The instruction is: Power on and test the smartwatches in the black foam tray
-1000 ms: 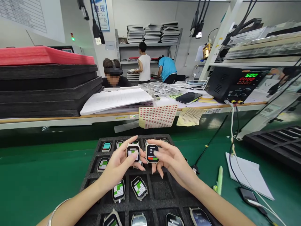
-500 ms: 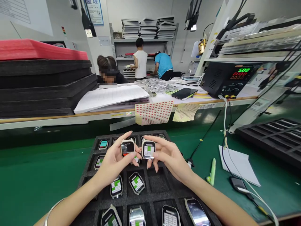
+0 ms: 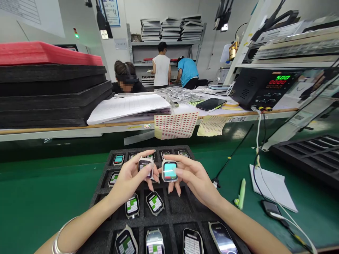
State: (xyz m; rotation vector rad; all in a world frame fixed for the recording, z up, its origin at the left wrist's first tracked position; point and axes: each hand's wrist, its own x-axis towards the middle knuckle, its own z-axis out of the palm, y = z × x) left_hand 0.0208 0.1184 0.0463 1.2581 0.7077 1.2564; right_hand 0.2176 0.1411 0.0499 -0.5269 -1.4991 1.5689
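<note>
Two hands above a black foam tray [image 3: 169, 223]; the left hand [image 3: 134, 176] is clamped on one watch [image 3: 143, 163], its thumb lying across the screen; the right hand [image 3: 196, 176] is clamped on a second watch [image 3: 168, 170], its thumb at the edge of a lit turquoise screen; the two watches are side by side, slightly apart, over the tray's farther rows; loose watches [image 3: 155, 203] lie in the compartments, several showing green-and-white screens; the tray rests on a green table [image 3: 53, 187]; white paper [image 3: 272, 187] lies to the right.
</note>
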